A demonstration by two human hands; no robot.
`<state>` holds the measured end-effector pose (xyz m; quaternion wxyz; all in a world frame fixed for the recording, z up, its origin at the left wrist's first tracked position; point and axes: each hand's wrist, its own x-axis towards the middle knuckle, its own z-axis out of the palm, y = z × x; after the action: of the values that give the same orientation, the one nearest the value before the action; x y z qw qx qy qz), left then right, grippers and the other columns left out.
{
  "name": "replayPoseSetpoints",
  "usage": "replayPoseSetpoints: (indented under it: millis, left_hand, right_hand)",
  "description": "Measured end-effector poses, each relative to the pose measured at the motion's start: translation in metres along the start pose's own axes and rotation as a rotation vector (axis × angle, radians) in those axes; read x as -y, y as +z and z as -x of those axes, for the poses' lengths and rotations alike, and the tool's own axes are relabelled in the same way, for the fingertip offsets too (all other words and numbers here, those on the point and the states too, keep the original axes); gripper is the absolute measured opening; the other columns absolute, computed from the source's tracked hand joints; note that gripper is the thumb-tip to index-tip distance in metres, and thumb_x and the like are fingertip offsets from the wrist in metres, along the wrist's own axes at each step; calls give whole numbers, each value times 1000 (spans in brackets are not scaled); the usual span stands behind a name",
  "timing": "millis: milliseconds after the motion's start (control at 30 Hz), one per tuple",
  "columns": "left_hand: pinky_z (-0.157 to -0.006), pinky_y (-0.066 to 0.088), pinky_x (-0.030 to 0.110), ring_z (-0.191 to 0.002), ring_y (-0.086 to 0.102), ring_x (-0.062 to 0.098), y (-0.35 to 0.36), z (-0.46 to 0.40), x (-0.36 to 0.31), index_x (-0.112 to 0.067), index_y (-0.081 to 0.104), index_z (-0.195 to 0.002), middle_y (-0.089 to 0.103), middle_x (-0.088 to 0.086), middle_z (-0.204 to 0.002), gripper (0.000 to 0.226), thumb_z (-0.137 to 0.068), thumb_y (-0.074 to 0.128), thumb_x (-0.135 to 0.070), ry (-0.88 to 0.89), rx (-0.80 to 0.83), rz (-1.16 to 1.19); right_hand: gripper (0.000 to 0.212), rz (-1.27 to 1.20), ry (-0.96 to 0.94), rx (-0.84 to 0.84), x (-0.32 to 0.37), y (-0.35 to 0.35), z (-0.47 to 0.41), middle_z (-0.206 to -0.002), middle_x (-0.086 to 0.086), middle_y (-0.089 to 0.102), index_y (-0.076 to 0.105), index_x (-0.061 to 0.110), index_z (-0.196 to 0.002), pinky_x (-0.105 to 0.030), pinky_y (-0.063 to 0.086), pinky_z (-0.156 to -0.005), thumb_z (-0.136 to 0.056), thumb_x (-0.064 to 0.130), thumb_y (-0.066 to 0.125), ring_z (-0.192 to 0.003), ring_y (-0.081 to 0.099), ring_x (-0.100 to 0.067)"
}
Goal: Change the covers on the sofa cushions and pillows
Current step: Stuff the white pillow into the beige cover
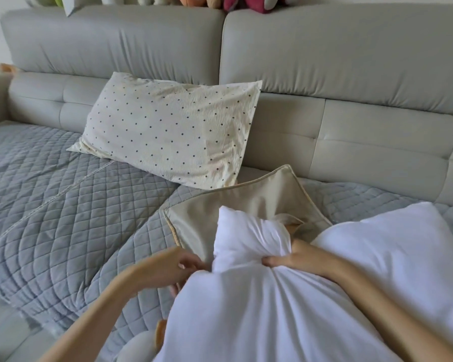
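Pillow [168, 134] leans against sofa backrest [351, 121] — cover [241, 202] lies before it, insert [285, 309] nearest.

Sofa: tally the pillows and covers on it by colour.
White insert: 1
Beige cover: 1
Dotted cream pillow: 1
Grey quilted throw: 1
Total: 4

Soft and even daylight fills the scene, with no hard shadows. The white cushion insert [285, 309] is very bright and loses detail in places. The left hand [178, 267] looks a little blurred. The wide lens bends the sofa [351, 48] near the edges.
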<state>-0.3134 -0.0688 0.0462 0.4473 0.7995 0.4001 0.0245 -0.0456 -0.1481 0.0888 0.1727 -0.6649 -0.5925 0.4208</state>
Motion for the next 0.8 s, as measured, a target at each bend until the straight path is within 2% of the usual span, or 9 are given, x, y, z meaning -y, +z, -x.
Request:
replayPoseSetpoints:
  millis: [100, 233, 333, 433, 533, 600, 667, 733, 800]
  left_hand:
    - [-55, 46, 16, -58, 60, 2, 4, -22, -23, -21, 72, -89, 70, -8, -69, 22, -88, 58, -4, 110, -325, 97]
    - [-62, 38, 12, -61, 53, -13, 22, -52, -35, -29, 65, -89, 58, -31, -60, 19, -73, 61, -20, 91, -233, -4]
    - [-72, 40, 26, -95, 59, 10, 28, -74, -31, -29, 59, -108, 56, -22, -87, 34, -75, 53, -37, 3, -196, -328]
    - [-65, 41, 30, -82, 56, 21, 27, -79, -39, -19, 61, -97, 64, 0, -90, 25, -85, 48, -36, -13, -361, -427]
    - [-52, 32, 28, -58, 47, 22, 5, -76, -50, -4, 64, -80, 55, 6, -64, 27, -92, 50, -23, -31, -550, -81]
    - [-51, 33, 26, -56, 47, 19, -18, -70, -61, -4, 66, -87, 56, 9, -67, 22, -94, 47, -12, -44, -576, 231]
    - [-57, 37, 26, -66, 50, 20, -32, -65, -77, -11, 64, -91, 59, 12, -77, 17, -95, 48, -17, 10, -516, 317]
    - [-53, 36, 17, -65, 51, 20, -35, -66, -92, -12, 60, -92, 58, 5, -75, 16, -92, 53, -26, 62, -506, 89]
    - [-55, 39, 22, -73, 57, 23, -34, -68, -98, -13, 58, -94, 59, 1, -78, 14, -90, 56, -26, 86, -599, -256]
  right_hand:
    - [50, -8, 22, -72, -4, 1, 9, -129, 7, 53, 49, 21, -130, -19, 33, -101, -84, 27, 68, -119, 48, -7]
    - [46, -36, 96, -199, -17, -4, 21, -122, 5, 56, 51, 21, -126, -20, 35, -94, -84, 32, 66, -111, 51, -10]
    - [53, -23, 164, -254, -23, -6, 25, -127, -1, 56, 51, 17, -130, -22, 36, -94, -83, 37, 66, -118, 51, -16]
    - [51, -17, 174, -251, -23, -5, 25, -126, 0, 57, 52, 17, -129, -23, 37, -93, -83, 37, 65, -116, 52, -16]
    - [51, 65, 176, -251, -25, -3, 19, -122, -3, 61, 57, 14, -124, -26, 41, -95, -82, 42, 65, -114, 55, -18]
    - [53, 125, 159, -238, -22, 0, 10, -122, -4, 62, 58, 13, -122, -30, 43, -95, -81, 46, 64, -113, 57, -20]
    - [49, 218, 90, -246, -10, 6, -4, -123, -2, 61, 58, 18, -122, -31, 45, -94, -82, 46, 61, -114, 56, -22]
    - [48, 326, 19, -251, 4, 11, -21, -128, -1, 58, 54, 27, -126, -32, 45, -94, -81, 45, 56, -117, 54, -24]
    - [52, 413, -16, -290, 16, 13, -38, -132, -2, 55, 47, 29, -132, -33, 45, -93, -82, 44, 52, -117, 54, -27]
